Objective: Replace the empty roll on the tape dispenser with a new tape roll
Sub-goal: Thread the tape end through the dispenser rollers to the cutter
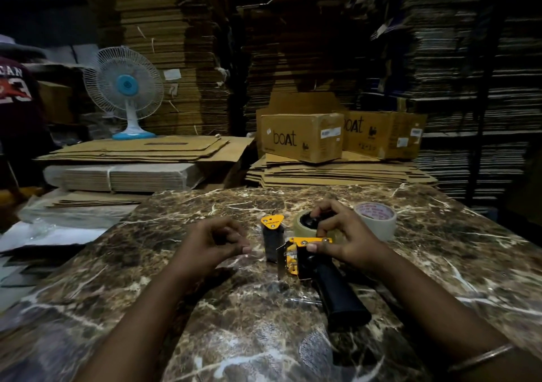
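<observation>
Your right hand (343, 235) rests on the tape dispenser (311, 252), which lies on the marbled desk (205, 323): the thumb presses the yellow plate and the fingertips (316, 213) curl over a black hub set inside a clear tape roll (302, 224), so the hand is clamped on the dispenser. Your palm covers most of that roll, and you cannot tell from here how far it sits on the hub. The dispenser's black handle (341, 296) points back toward you, below the right hand, with the metal blade edge to the left of your thumb. Your left hand (214, 242) hovers just left of the dispenser, fingers loosely curled with thumb and forefinger nearly meeting; whether they pinch a strand of clear tape is too dim to make out. Between your hands, nearer the left, stands a small black piece with a yellow triangular cap (272, 235); its lower end fades into shadow. Just beyond and right of the right hand sits a second tape roll (377, 220), pale with red print on its core, partly hidden by your fingers. A bangle (481, 358) circles your right wrist near the picture's edge.
</observation>
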`<state>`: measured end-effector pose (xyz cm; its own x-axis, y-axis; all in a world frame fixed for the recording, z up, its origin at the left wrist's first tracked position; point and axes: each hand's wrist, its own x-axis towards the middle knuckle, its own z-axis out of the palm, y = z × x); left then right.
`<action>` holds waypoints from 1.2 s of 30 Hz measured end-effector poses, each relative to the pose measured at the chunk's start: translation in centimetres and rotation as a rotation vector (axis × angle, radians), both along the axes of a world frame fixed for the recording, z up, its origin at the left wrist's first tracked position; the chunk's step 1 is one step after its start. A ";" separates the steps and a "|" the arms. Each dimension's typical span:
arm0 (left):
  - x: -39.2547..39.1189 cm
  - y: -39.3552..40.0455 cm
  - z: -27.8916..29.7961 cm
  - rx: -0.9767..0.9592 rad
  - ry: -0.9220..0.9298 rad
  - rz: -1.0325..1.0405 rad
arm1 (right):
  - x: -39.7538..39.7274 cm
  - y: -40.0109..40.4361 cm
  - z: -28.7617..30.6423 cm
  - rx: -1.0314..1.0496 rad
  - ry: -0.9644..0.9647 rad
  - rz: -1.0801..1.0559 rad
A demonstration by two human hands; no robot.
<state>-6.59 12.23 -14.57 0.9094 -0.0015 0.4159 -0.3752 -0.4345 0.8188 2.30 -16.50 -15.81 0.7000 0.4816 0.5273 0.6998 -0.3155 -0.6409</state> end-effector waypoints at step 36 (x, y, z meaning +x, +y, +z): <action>-1.0 -1.9 0.2 -0.067 0.067 0.014 | -2.1 2.8 2.4 -0.252 -0.109 -0.023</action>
<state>-7.59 10.34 -14.37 0.9349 0.0369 0.3529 -0.3129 -0.3831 0.8691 0.17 -13.71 -13.38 0.6580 0.5915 0.4660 0.7511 -0.4723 -0.4612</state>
